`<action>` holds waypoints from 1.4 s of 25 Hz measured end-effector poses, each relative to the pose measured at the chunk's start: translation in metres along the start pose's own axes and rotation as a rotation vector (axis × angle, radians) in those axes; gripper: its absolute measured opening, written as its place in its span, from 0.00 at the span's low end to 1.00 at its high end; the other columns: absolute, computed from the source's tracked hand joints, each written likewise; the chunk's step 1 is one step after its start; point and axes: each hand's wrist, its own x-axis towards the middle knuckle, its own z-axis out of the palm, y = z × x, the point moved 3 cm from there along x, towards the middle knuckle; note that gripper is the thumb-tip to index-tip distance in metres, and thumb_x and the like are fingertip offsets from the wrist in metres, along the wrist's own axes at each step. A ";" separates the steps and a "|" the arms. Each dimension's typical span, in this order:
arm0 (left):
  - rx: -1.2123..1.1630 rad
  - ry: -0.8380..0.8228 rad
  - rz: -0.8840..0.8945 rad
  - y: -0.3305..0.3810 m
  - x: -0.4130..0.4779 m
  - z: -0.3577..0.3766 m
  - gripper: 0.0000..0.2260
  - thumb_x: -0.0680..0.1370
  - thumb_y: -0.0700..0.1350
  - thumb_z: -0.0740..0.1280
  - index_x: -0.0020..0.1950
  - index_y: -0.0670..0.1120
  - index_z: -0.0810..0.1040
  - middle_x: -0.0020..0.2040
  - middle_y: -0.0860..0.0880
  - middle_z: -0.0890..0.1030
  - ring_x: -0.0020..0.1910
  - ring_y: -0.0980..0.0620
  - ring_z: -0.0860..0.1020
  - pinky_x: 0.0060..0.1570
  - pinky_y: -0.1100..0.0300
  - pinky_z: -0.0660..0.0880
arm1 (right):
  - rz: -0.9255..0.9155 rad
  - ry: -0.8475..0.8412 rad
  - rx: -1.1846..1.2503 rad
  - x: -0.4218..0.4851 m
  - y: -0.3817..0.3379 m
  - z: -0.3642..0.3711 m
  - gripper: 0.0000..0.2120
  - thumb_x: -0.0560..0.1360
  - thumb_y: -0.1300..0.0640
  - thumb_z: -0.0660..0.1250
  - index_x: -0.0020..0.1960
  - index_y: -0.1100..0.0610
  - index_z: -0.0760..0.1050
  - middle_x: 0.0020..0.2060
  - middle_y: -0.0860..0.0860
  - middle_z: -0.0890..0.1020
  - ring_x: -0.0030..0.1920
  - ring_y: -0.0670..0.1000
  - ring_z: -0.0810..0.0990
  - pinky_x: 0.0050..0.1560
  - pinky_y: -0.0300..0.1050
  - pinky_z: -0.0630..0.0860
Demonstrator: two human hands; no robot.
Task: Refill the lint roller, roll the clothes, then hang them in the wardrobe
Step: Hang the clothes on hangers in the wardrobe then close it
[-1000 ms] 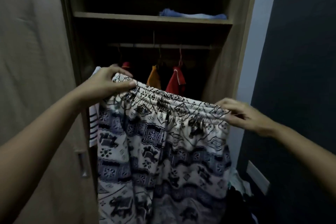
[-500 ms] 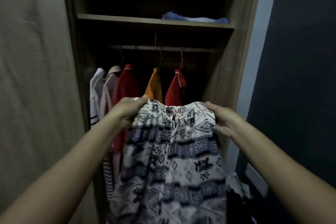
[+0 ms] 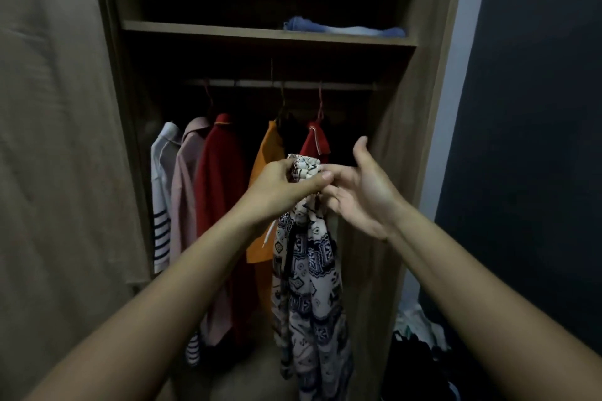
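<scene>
A white garment with a dark blue and black pattern (image 3: 312,273) hangs straight down in front of the open wardrobe (image 3: 420,127). Its waistband is bunched into a small bundle, and my left hand (image 3: 286,187) is shut around that bundle. My right hand (image 3: 361,185) is beside it on the right, palm turned up and thumb raised, its fingertips touching the bunched cloth just under my left thumb. Behind my hands the hanging rail (image 3: 280,84) carries several garments on hangers. No lint roller is in view.
On the rail hang a white striped top (image 3: 161,192), a pink shirt (image 3: 185,198), a dark red one (image 3: 221,192), an orange one (image 3: 265,205) and a red one (image 3: 314,140). Folded blue cloth (image 3: 342,28) lies on the upper shelf. A clothes pile (image 3: 420,345) sits lower right.
The waistband, held spread wide between both hands, has been gathered into one bunch in my left hand. My right hand has let go and opened beside it.
</scene>
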 end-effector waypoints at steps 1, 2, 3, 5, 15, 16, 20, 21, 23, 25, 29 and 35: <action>0.045 0.026 0.030 0.000 0.001 -0.005 0.13 0.73 0.49 0.72 0.55 0.46 0.81 0.47 0.48 0.85 0.46 0.54 0.83 0.46 0.62 0.80 | -0.010 -0.004 0.008 0.000 -0.001 -0.002 0.43 0.75 0.33 0.39 0.71 0.67 0.60 0.71 0.61 0.65 0.72 0.56 0.63 0.68 0.47 0.65; 0.067 0.061 0.050 0.000 0.003 -0.010 0.13 0.72 0.48 0.73 0.54 0.46 0.81 0.46 0.48 0.85 0.45 0.53 0.84 0.44 0.61 0.80 | -0.024 0.012 -0.011 -0.001 -0.001 -0.003 0.39 0.77 0.35 0.42 0.71 0.66 0.61 0.73 0.59 0.63 0.72 0.56 0.63 0.67 0.46 0.66; 0.029 0.088 0.051 0.000 0.006 -0.016 0.12 0.73 0.45 0.71 0.55 0.44 0.80 0.46 0.47 0.84 0.42 0.52 0.83 0.42 0.61 0.79 | -0.056 0.068 -0.120 0.002 0.000 -0.009 0.33 0.78 0.38 0.48 0.71 0.63 0.63 0.73 0.57 0.62 0.71 0.54 0.65 0.65 0.45 0.68; -0.176 0.069 0.024 0.004 0.008 -0.024 0.09 0.77 0.38 0.66 0.57 0.39 0.77 0.44 0.44 0.82 0.37 0.55 0.82 0.35 0.65 0.77 | -0.153 0.274 -0.567 0.006 0.004 -0.023 0.32 0.74 0.44 0.64 0.72 0.56 0.59 0.73 0.54 0.61 0.69 0.51 0.66 0.63 0.42 0.69; 0.547 0.047 0.441 0.019 0.005 -0.054 0.08 0.76 0.52 0.63 0.52 0.58 0.79 0.49 0.50 0.79 0.49 0.54 0.75 0.53 0.59 0.72 | -0.443 0.367 -0.550 0.020 -0.003 -0.024 0.15 0.70 0.63 0.72 0.50 0.50 0.71 0.49 0.47 0.81 0.52 0.47 0.81 0.53 0.42 0.79; 0.598 0.093 0.486 0.025 0.006 -0.050 0.09 0.74 0.56 0.65 0.52 0.57 0.79 0.47 0.49 0.78 0.47 0.55 0.75 0.49 0.61 0.71 | -0.469 0.380 -0.514 0.016 -0.006 -0.023 0.16 0.70 0.62 0.72 0.53 0.52 0.70 0.51 0.48 0.81 0.54 0.49 0.81 0.54 0.44 0.79; 0.522 0.204 0.662 0.053 0.013 -0.038 0.10 0.72 0.50 0.71 0.49 0.47 0.82 0.44 0.53 0.81 0.47 0.57 0.78 0.49 0.56 0.75 | -0.423 0.442 -0.717 -0.015 0.005 -0.037 0.35 0.64 0.51 0.77 0.67 0.53 0.65 0.63 0.49 0.75 0.61 0.46 0.74 0.64 0.45 0.71; 0.451 0.205 0.671 0.062 0.015 -0.040 0.09 0.72 0.47 0.71 0.49 0.46 0.81 0.44 0.54 0.80 0.46 0.60 0.78 0.50 0.58 0.76 | -0.345 0.422 -0.812 -0.021 0.025 -0.048 0.38 0.63 0.49 0.77 0.68 0.54 0.65 0.62 0.48 0.75 0.60 0.46 0.74 0.64 0.45 0.70; 0.345 0.183 0.655 0.076 0.020 -0.046 0.07 0.73 0.44 0.71 0.50 0.46 0.79 0.44 0.55 0.79 0.45 0.63 0.78 0.49 0.63 0.77 | -0.131 0.291 -0.877 -0.036 0.088 -0.068 0.30 0.61 0.45 0.78 0.58 0.54 0.73 0.50 0.47 0.80 0.48 0.45 0.79 0.55 0.50 0.76; 0.277 0.162 0.621 0.080 0.024 -0.057 0.05 0.74 0.43 0.71 0.47 0.49 0.78 0.44 0.53 0.80 0.42 0.59 0.80 0.46 0.63 0.78 | 0.064 0.265 -0.913 -0.048 0.152 -0.095 0.32 0.58 0.35 0.74 0.48 0.59 0.77 0.41 0.51 0.82 0.40 0.51 0.81 0.46 0.53 0.78; 0.219 0.208 0.498 0.054 0.031 -0.087 0.07 0.75 0.38 0.68 0.45 0.50 0.76 0.41 0.50 0.79 0.39 0.57 0.79 0.41 0.63 0.78 | 0.086 0.298 -0.825 -0.058 0.174 -0.117 0.21 0.75 0.45 0.63 0.58 0.61 0.75 0.52 0.62 0.82 0.53 0.57 0.80 0.58 0.55 0.75; 0.052 0.514 0.259 -0.027 0.034 -0.147 0.11 0.77 0.38 0.66 0.41 0.53 0.72 0.36 0.51 0.74 0.28 0.63 0.72 0.30 0.69 0.70 | 0.057 0.275 -0.872 -0.071 0.093 -0.124 0.07 0.77 0.48 0.59 0.49 0.47 0.75 0.45 0.43 0.79 0.46 0.44 0.77 0.43 0.33 0.71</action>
